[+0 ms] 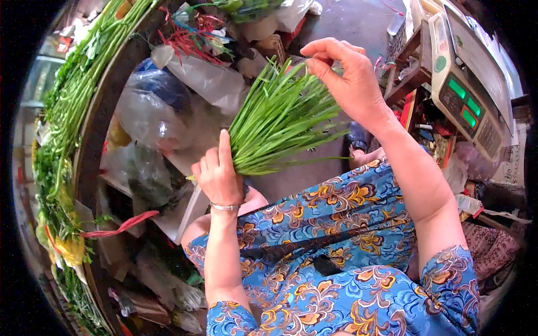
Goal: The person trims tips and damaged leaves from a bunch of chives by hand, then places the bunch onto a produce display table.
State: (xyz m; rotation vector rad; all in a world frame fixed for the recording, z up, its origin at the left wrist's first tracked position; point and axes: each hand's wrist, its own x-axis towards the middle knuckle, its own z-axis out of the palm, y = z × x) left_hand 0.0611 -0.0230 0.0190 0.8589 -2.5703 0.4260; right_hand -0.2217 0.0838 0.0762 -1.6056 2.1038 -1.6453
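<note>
A thick bunch of long, thin green leaves that look like garlic chives (286, 120) fans out above my lap. My left hand (216, 176) is wrapped round its lower end, with the index finger stretched along the stems. Above the leaf tips, my right hand (347, 73) is raised with thumb and index finger brought together in a pinch. Whatever is between those fingertips, if anything, is too small to make out. The ends of the leaves spread out just below that hand.
Leafy greens (84, 95) lie along a curved ledge (103, 101) on the left, with a red strip (120, 225) hanging there. Clear plastic bags (148, 112) and red string (196, 36) are heaped beyond. A scale (468, 95) with green digits stands at right.
</note>
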